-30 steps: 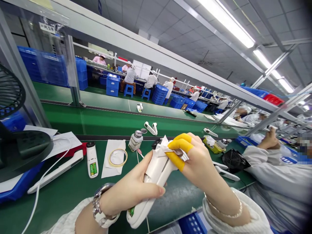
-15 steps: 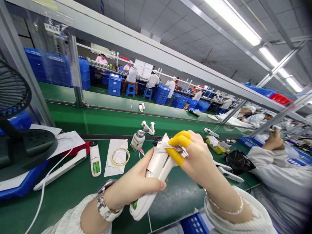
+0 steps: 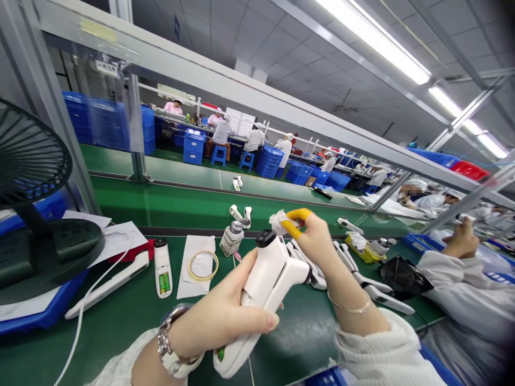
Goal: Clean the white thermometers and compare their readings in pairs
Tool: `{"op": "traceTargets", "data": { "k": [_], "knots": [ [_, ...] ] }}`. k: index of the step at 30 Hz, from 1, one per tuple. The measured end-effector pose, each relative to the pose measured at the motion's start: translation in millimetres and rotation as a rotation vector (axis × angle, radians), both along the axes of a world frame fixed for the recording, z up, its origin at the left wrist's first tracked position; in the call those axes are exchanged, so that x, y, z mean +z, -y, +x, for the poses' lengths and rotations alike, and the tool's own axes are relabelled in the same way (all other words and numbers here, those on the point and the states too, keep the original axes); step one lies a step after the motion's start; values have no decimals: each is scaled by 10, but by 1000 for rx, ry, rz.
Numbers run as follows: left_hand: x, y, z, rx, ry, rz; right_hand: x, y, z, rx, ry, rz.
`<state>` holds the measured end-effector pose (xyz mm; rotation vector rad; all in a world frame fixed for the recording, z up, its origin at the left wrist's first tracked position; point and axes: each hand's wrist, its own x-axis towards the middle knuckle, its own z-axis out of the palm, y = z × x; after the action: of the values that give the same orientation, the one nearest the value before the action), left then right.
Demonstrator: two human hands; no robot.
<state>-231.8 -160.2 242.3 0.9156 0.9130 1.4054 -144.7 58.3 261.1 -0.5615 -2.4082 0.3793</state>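
Note:
My left hand (image 3: 231,305) is wrapped round a white handheld device (image 3: 267,273) with a black cap at its top and a black-tipped side arm pointing right. Green shows in the open battery bay at its lower end. Behind the device, my right hand (image 3: 311,233), in yellow finger cots, pinches a crumpled white tissue (image 3: 279,221) that is apart from the device. Just beyond my left hand stand a small bottle (image 3: 232,239) with a metal cap and a roll of tape (image 3: 203,266) on white paper.
A similar device (image 3: 162,268) with green batteries lies left, near a black fan (image 3: 32,214) and a white cable. Several more white devices (image 3: 386,297) lie right, by a yellow tray (image 3: 364,252) and a black coiled item (image 3: 402,274). A co-worker's hands (image 3: 462,238) are far right.
My right hand has drawn the tissue up and away from the device's top, uncovering the black cap. My left hand keeps its hold. The view has shifted slightly.

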Motion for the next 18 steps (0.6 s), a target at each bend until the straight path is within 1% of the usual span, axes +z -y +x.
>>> {"op": "traceTargets", "data": {
  "k": [3, 4, 5, 7, 10, 12, 14, 15, 18],
  "knots": [
    [16, 26, -61, 36, 11, 7, -286, -129, -184, 149, 137, -142],
    [20, 38, -100, 75, 7, 20, -378, -166, -249, 190, 172, -179],
    [25, 57, -149, 141, -1, 41, -466, -214, -318, 209, 190, -212],
    [43, 120, -274, 346, -18, 91, -630, -362, -471, 177, 178, -269],
    [96, 278, -479, 690, 9, 145, -877, -673, -733, 67, 138, -355],
    [138, 396, -580, 859, 65, 157, -1049, -854, -916, 18, 141, -410],
    [171, 491, -634, 965, 114, 175, -1214, -951, -1101, -4, 156, -453],
    [183, 525, -643, 993, 125, 182, -1286, -963, -1194, -5, 164, -471],
    [202, 566, -625, 1023, 124, 175, -1445, -881, -1468, 7, 159, -519]
  ]
}}
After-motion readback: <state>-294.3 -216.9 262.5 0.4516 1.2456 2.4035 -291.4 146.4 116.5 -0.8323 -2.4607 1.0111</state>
